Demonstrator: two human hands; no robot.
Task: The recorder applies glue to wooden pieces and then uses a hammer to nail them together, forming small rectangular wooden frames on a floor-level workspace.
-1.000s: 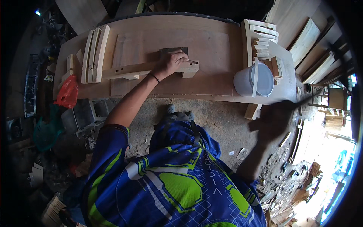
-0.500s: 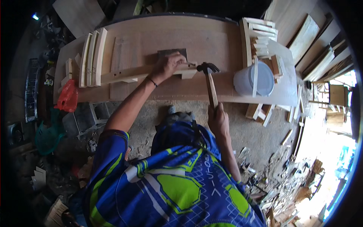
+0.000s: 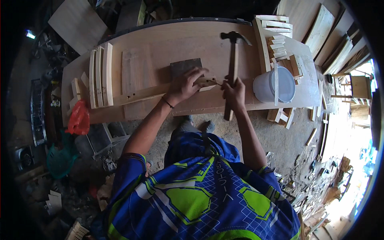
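Head view: clamps right fingers (image 3: 227, 89) around a hammer (image 3: 233, 60), holds left fingers (image 3: 198, 73) apart with a wooden bar (image 3: 149, 93) beneath them.

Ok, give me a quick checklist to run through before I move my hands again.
1. Hammer gripped: ok. The right hand is closed around its handle, head upward.
2. Left hand away from the hammer head: ok. They are apart.
3. Left hand on the drilled wooden bar: ok. It appears to rest near the bar's right end; how firmly, I cannot tell.
4. Thin piece at that end set straight: cannot tell. It is too small to make out.
5. White bucket apart from the hammer: ok. There is a gap between them.
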